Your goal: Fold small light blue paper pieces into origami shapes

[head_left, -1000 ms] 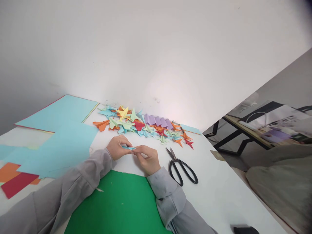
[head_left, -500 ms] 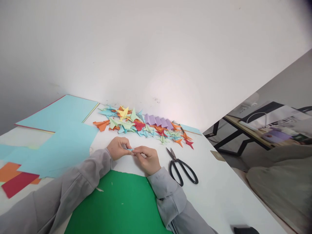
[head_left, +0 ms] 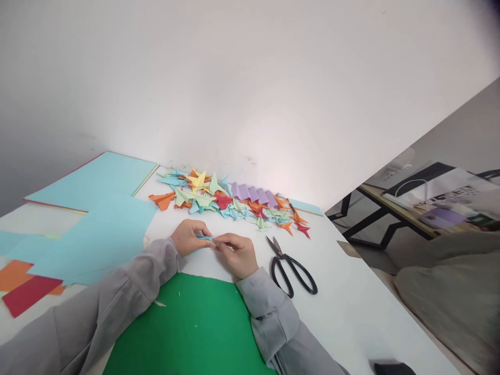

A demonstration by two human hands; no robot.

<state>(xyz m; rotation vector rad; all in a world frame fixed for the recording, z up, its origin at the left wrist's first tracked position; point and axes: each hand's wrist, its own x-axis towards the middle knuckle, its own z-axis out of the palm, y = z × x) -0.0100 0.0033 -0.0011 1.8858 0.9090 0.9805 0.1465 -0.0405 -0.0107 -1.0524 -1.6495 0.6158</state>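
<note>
Between the fingertips of both hands is a small piece of light blue paper, mostly hidden by the fingers. My left hand pinches its left part, and my right hand pinches its right end. The hands nearly touch, just above the far edge of a green sheet. Beyond them lies a row of small folded paper shapes in several colours, with a pleated purple paper among them. Black-handled scissors rest slightly open to the right of my right hand.
Large light blue sheets lie at the left, with orange and red paper pieces nearer. A white wall stands behind the table. A black object sits at the near right edge. Another table stands farther right.
More of the light blue paper shows between my fingers, beside my left fingertips. Both hands have barely moved.
</note>
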